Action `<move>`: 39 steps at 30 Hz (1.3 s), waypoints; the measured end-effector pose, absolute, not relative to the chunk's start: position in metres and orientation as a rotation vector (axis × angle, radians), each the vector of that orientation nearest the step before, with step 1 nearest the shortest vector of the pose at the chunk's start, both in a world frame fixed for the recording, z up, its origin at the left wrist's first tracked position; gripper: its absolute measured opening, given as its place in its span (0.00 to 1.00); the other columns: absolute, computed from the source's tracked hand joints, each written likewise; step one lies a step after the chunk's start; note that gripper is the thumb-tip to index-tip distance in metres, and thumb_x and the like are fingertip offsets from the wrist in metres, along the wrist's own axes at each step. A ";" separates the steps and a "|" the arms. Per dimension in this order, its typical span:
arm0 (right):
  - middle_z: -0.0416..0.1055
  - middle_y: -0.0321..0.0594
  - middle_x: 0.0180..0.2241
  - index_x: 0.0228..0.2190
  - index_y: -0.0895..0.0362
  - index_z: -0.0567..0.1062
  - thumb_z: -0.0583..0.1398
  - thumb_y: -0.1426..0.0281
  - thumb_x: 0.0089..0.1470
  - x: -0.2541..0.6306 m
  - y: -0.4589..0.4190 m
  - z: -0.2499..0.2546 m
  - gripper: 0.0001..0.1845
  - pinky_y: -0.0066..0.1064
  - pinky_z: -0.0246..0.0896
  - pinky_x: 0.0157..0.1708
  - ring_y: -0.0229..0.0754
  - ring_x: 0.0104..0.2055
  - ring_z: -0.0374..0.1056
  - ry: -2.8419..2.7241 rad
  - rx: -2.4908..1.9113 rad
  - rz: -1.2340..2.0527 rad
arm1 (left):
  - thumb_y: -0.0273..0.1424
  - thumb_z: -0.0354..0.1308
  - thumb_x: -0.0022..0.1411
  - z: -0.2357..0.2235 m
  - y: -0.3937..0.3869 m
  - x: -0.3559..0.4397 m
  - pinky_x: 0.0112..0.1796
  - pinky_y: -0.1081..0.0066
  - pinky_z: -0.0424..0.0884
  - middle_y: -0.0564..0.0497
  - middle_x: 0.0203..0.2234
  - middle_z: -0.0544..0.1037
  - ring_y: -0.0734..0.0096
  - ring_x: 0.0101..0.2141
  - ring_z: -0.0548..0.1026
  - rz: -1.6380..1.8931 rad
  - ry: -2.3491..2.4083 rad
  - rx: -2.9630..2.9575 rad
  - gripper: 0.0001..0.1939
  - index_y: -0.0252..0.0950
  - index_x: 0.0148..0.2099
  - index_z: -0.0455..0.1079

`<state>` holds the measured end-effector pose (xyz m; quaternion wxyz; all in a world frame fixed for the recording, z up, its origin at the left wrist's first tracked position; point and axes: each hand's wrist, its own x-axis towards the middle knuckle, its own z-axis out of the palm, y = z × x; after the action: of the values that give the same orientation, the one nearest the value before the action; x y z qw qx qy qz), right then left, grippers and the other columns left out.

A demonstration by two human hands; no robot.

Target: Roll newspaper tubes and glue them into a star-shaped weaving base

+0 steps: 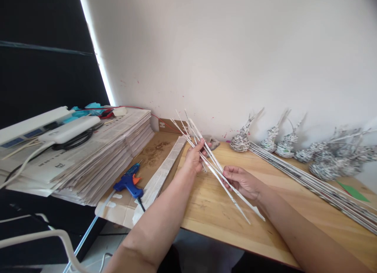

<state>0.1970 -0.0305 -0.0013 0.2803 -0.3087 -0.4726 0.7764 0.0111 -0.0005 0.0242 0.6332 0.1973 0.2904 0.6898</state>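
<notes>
Over the wooden table [212,206], my left hand [194,156] is closed around several thin white rolled paper sticks [212,169], which fan out at their upper ends. My right hand [240,181] pinches the same sticks lower down, thumb on top, with their lower ends pointing toward the table's front edge. Some of the sticks cross each other between the hands. A small grey lump [212,141], partly hidden, lies behind my left hand. Left of my forearm, a blue hot glue gun [129,183] with an orange trigger rests on cardboard [153,149].
A tall newspaper stack [118,155] stands left, carrying a white power strip [32,124] and cables. Along the wall sit several woven paper gourd shapes [240,141]. A bundle of long paper sticks [309,182] lies at right. A folded newspaper strip [165,171] lies beside the glue gun.
</notes>
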 end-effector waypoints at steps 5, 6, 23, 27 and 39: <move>0.69 0.34 0.22 0.23 0.59 0.69 0.67 0.66 0.49 0.197 -0.031 -0.002 0.14 0.22 0.57 0.23 0.30 0.22 0.64 -1.273 -0.830 2.057 | 0.32 0.64 0.55 0.024 0.000 0.011 0.14 0.82 0.48 0.48 0.25 0.77 0.87 0.14 0.60 1.576 0.666 0.451 0.12 0.32 0.30 0.65; 0.69 0.33 0.22 0.24 0.59 0.69 0.68 0.66 0.49 0.197 -0.031 -0.002 0.14 0.22 0.57 0.23 0.30 0.22 0.64 -1.272 -0.839 2.051 | 0.31 0.64 0.55 0.025 -0.001 0.011 0.14 0.82 0.49 0.48 0.25 0.77 0.87 0.14 0.60 1.577 0.662 0.449 0.11 0.32 0.30 0.64; 0.69 0.32 0.23 0.28 0.60 0.75 0.71 0.64 0.42 0.198 -0.030 -0.003 0.15 0.20 0.58 0.22 0.28 0.21 0.63 -1.282 -1.046 2.081 | 0.31 0.64 0.55 0.023 -0.002 0.013 0.14 0.83 0.50 0.50 0.22 0.75 0.86 0.14 0.60 1.563 0.633 0.458 0.10 0.30 0.37 0.70; 0.68 0.32 0.20 0.25 0.61 0.73 0.70 0.62 0.43 0.198 -0.031 -0.001 0.16 0.20 0.55 0.19 0.27 0.19 0.60 -1.331 -1.028 2.096 | 0.32 0.65 0.54 0.022 -0.002 0.013 0.14 0.83 0.52 0.51 0.22 0.74 0.86 0.14 0.61 1.543 0.611 0.469 0.12 0.30 0.38 0.71; 0.66 0.31 0.17 0.23 0.59 0.71 0.70 0.59 0.42 0.194 -0.030 -0.002 0.19 0.22 0.49 0.15 0.28 0.17 0.59 -1.358 -1.042 1.995 | 0.36 0.66 0.54 0.020 -0.002 0.014 0.16 0.82 0.55 0.52 0.23 0.74 0.86 0.15 0.61 1.546 0.644 0.512 0.13 0.31 0.36 0.71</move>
<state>0.1938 -0.0304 -0.0025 0.2536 -0.3835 -0.4996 0.7342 0.0140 -0.0016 0.0197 0.6406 0.2244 0.2823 0.6779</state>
